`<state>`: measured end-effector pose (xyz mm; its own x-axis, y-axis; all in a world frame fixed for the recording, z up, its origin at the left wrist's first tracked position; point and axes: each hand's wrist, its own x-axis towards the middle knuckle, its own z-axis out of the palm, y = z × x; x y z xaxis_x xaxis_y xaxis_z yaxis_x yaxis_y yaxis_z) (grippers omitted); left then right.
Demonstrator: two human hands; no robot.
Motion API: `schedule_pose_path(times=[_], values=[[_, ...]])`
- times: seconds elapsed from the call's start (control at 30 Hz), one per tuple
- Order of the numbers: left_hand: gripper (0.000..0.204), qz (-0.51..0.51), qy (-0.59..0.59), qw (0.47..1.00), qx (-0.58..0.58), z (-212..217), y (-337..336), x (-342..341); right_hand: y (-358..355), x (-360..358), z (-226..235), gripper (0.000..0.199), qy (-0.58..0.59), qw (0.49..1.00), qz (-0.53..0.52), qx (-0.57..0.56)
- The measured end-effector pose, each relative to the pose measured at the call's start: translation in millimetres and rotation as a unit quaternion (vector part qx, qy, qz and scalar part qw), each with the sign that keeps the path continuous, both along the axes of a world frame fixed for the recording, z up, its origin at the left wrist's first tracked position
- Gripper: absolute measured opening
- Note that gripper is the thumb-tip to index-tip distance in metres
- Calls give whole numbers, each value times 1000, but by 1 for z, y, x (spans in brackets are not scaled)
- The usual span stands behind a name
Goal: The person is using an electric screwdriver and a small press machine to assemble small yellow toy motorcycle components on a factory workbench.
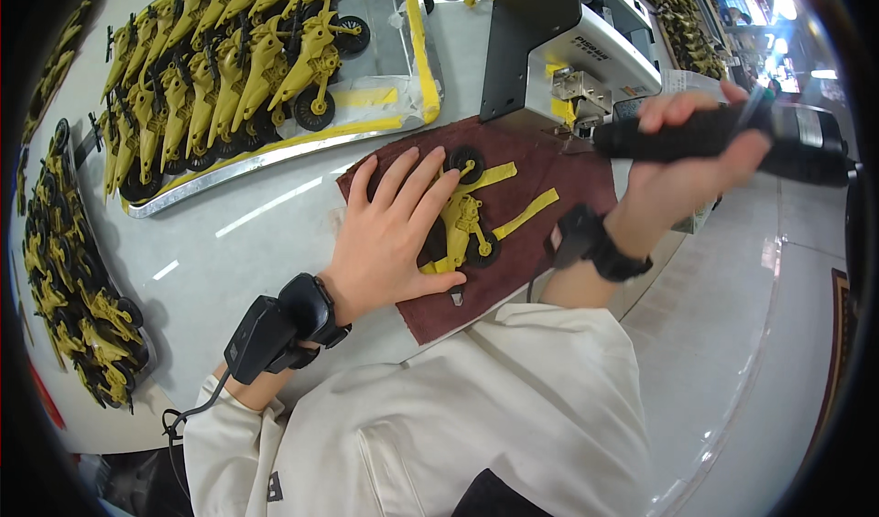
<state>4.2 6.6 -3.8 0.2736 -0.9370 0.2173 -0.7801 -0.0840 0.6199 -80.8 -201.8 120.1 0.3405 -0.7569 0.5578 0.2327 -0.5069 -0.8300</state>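
My left hand (383, 228) lies with fingers spread over the left side of a yellow toy motorcycle (460, 219) with black wheels. The toy is on its side on a brown-red cloth (572, 178), and my palm and fingers hide part of it. Two yellow tape strips (531, 213) stick to the cloth beside it. In my right hand (682, 174) is a black electric screwdriver (792, 141), held sideways with fingers wrapped around it. Its tip points left, at the metal outlet (579, 91) of a white-and-black screw feeder (609, 45); whether they touch I cannot tell.
A tray (265, 157) with yellow-taped edges holds rows of yellow toy motorcycles at the back left. Another batch of toy motorcycles (82, 279) is along the left edge. More yellow parts (673, 9) lie behind the feeder. The grey tabletop (220, 270) extends left of the cloth.
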Motion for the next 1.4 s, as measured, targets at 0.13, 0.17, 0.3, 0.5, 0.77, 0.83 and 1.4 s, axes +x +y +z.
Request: schedule_pose_path(times=[0.13, 0.17, 0.3, 0.5, 0.77, 0.83, 1.4], values=[[93, 6, 6, 1000, 4, -4, 2, 0, 53, -26, -21, 82, -86, 952, 293, 16], [94, 6, 2, 1000, -2, -4, 1, 0, 63, -36, -26, 85, -126, 920, 368, 43], [95, 3, 1, 1000, -12, -5, 0, -1, 75, -37, -25, 78, -27, 873, 479, -86], [93, 10, 11, 1000, -19, -6, 3, -4, 84, -47, -32, 78, -37, 871, 489, -23], [93, 2, 5, 1000, -21, -7, -4, 0, 86, -36, -57, 76, -28, 897, 441, 0], [89, 18, 11, 999, -26, -7, -1, 2, 91, -29, -58, 75, -23, 907, 420, 3], [76, 184, -16, 965, -189, 75, 149, 55, 61, -40, -9, 67, -254, 954, 107, 118]])
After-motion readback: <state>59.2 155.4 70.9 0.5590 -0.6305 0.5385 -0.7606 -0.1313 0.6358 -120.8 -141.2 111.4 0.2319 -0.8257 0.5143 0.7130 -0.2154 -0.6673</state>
